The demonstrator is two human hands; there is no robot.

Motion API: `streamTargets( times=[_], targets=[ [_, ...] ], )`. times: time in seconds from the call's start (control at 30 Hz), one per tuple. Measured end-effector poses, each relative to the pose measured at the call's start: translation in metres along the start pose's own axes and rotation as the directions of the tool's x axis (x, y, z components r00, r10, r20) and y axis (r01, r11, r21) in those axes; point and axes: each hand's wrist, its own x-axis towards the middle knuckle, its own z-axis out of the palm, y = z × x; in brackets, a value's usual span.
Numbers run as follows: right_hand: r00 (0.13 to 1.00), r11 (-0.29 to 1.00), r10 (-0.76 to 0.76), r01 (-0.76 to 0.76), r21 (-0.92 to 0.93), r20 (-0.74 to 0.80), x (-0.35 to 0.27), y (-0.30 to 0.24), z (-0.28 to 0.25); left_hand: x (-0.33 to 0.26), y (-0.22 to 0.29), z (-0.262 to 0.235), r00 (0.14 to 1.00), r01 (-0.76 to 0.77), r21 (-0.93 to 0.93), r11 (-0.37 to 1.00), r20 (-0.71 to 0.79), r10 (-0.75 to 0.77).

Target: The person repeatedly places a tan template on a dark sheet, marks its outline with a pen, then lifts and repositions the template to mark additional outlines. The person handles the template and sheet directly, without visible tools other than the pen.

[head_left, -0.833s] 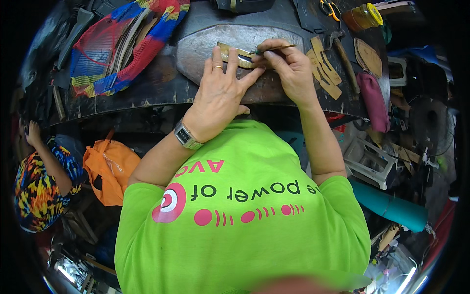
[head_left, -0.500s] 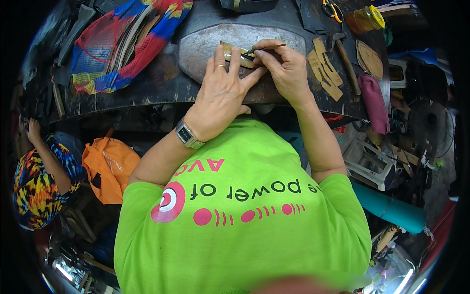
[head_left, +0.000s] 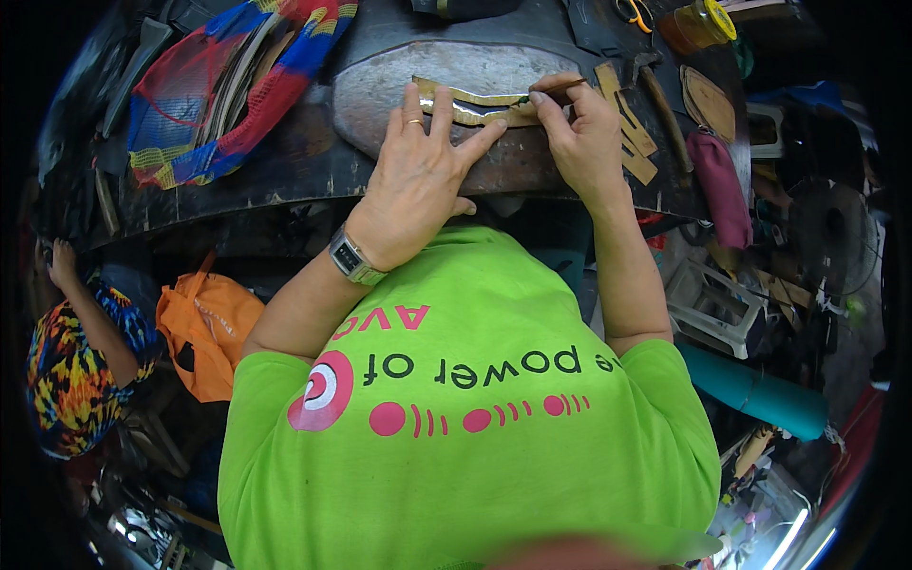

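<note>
My left hand [head_left: 414, 166] lies with its fingers spread over a curved brown template [head_left: 477, 98] that has a long slot through it. Its fingertips press the template down on a grey stone-like slab [head_left: 370, 90], and dark material shows through the slot. To the right, my right hand [head_left: 581, 128] pinches a thin pen-like stick [head_left: 571, 84], its tip at the right part of the template. Bright silvery lines show along the slot's edges. What lies under my left fingers is hidden.
Right of the slab lie brown templates [head_left: 637, 163], a hammer [head_left: 668, 119], a maroon pouch [head_left: 719, 185], scissors [head_left: 635, 13] and a yellow-lidded jar [head_left: 698, 27]. A colourful mesh bag [head_left: 204, 104] sits on the left. Beyond an orange bag [head_left: 204, 323], another person [head_left: 87, 351] is at far left.
My right hand has moved right along the template with the stick, uncovering more of the slot. My left hand stays pressed on the template, and the whole view has shifted slightly.
</note>
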Motion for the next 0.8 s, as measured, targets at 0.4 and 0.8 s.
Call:
streamTargets(
  times=[0.4,0.8],
  targets=[
    [0.995,0.88,0.044,-0.082,0.468,0.092,0.008,-0.001,0.037,0.0,-0.001,0.003,1.0,-0.005,0.027,1.0,0.004,0.004],
    [0.966,0.934,-0.145,0.063,0.351,0.214,0.009,0.007,0.023,-0.001,-0.001,0.002,1.0,-0.008,0.048,0.999,0.026,0.006]
  ],
)
